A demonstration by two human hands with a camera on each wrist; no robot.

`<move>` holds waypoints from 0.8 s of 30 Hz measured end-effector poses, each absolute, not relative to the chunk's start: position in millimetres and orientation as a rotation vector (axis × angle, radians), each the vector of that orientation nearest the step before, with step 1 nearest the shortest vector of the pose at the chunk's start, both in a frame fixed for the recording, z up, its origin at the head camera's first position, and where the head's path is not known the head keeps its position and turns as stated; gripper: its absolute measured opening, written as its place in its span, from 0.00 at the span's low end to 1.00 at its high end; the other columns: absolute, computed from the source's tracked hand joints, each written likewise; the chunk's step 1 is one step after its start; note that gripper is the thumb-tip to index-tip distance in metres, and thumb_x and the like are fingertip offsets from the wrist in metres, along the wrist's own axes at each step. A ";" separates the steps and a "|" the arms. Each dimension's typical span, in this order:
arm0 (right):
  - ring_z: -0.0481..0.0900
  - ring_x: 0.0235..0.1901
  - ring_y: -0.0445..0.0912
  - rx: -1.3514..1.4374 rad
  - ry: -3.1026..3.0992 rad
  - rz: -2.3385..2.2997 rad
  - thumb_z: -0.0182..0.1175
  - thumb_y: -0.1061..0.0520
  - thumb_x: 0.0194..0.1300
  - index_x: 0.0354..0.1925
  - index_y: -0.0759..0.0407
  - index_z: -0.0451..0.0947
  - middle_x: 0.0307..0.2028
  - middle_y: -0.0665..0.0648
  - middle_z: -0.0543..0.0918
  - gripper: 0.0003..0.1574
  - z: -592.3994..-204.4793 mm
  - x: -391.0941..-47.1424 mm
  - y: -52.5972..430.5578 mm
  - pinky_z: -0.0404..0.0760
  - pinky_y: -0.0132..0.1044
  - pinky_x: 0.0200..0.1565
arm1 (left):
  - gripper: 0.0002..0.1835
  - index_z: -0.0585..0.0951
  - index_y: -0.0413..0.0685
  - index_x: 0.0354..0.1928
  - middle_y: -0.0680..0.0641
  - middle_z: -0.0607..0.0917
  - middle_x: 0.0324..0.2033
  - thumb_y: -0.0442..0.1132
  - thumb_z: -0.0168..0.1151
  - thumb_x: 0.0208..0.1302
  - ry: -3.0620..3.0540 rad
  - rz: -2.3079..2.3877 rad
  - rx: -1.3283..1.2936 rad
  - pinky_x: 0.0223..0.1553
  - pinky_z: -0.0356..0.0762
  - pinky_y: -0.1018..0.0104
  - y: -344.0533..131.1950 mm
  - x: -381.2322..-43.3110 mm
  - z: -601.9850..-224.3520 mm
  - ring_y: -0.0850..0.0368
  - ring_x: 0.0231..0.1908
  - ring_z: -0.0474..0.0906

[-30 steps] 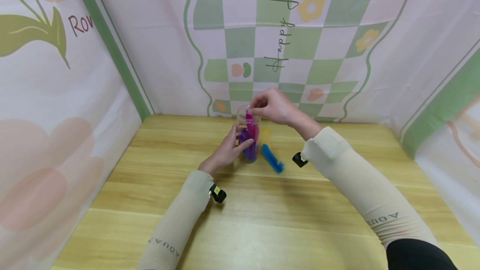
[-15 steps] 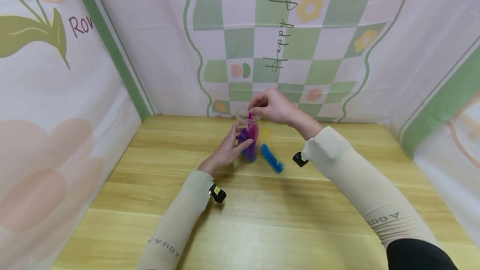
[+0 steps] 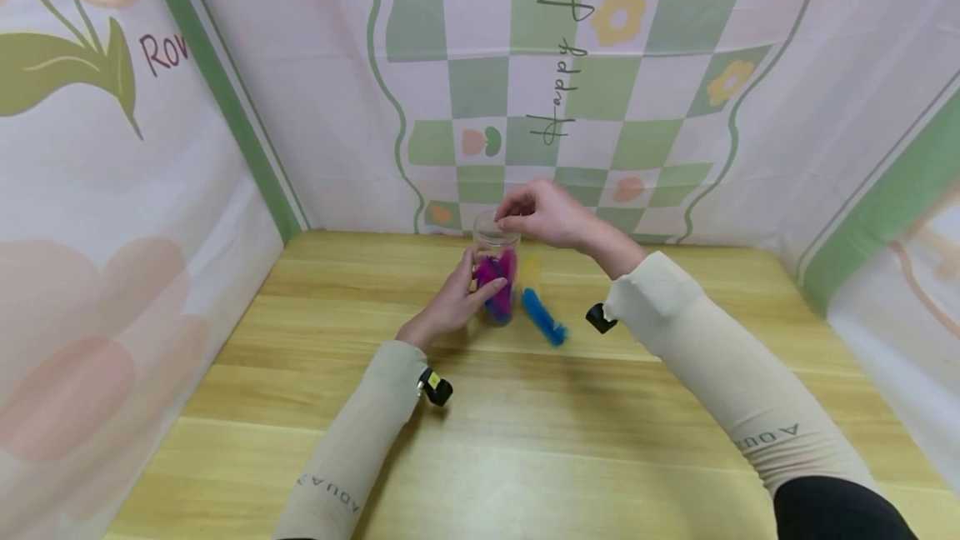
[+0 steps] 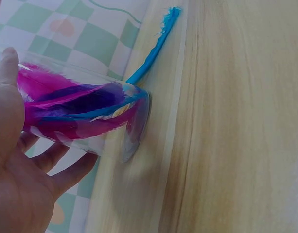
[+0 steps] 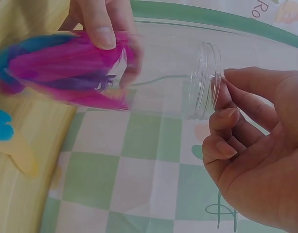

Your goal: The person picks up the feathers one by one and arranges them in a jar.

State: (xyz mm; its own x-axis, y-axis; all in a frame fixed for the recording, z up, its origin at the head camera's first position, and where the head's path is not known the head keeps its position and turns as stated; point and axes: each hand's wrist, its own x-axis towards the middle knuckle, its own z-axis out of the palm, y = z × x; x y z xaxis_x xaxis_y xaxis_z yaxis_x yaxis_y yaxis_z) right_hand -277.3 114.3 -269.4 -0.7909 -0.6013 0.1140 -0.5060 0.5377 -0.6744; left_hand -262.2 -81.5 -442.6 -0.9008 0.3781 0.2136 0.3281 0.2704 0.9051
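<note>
My left hand (image 3: 453,294) holds a clear jar (image 5: 163,58) upright on the table, fingers and thumb round its lower half. Inside it lie magenta feathers (image 5: 61,60), with purple feathers (image 4: 85,99) and blue ones (image 4: 97,112) among them. At the jar's mouth is my right hand (image 3: 553,213). In the right wrist view its thumb and forefinger tips are right at the glass rim, the other fingers loosely bent, and no feather shows between them. To the right of the jar lie a blue feather (image 3: 543,317) and a pale yellow feather (image 5: 25,155).
A wooden table (image 3: 525,440) carries everything. Close behind the jar hangs a cloth backdrop (image 3: 480,86) with green checks and flowers, and printed cloth (image 3: 90,190) also stands at the left side.
The magenta feather that my right hand pinched at the jar's mouth has left its fingers and dropped down among the others. My left hand has stayed on the jar.
</note>
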 end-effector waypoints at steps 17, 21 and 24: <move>0.74 0.28 0.47 -0.997 2.676 -1.129 0.61 0.58 0.74 0.38 0.64 0.87 0.32 0.59 0.86 0.11 -271.6 -281.3 128.5 0.73 0.37 0.30 | 0.31 0.55 0.54 0.74 0.45 0.71 0.65 0.48 0.57 0.78 2.498 1.727 0.697 0.65 0.74 0.50 -82.1 -262.6 -441.9 0.48 0.63 0.74; 0.74 0.29 0.48 -0.973 2.695 -1.122 0.60 0.56 0.75 0.38 0.65 0.86 0.32 0.58 0.86 0.14 -274.0 -282.7 132.7 0.73 0.38 0.31 | 0.31 0.55 0.55 0.74 0.46 0.71 0.65 0.48 0.57 0.78 2.499 1.726 0.699 0.65 0.74 0.50 -81.9 -263.0 -442.6 0.48 0.63 0.74; 0.76 0.32 0.49 -0.946 2.693 -1.124 0.59 0.55 0.75 0.40 0.64 0.87 0.36 0.58 0.87 0.14 -276.1 -284.0 136.1 0.75 0.39 0.33 | 0.31 0.55 0.56 0.74 0.47 0.71 0.66 0.47 0.57 0.78 2.492 1.731 0.692 0.65 0.74 0.49 -81.7 -262.9 -443.3 0.48 0.64 0.74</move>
State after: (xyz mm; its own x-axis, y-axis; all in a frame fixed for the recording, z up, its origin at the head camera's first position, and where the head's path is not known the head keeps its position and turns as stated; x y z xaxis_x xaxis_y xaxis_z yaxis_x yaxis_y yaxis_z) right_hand -284.0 136.1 -276.1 -0.8072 -0.5679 0.1610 -0.5138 0.5418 -0.6651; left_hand -262.9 -81.7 -443.3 -0.9008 0.3723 0.2236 0.3395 0.2825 0.8972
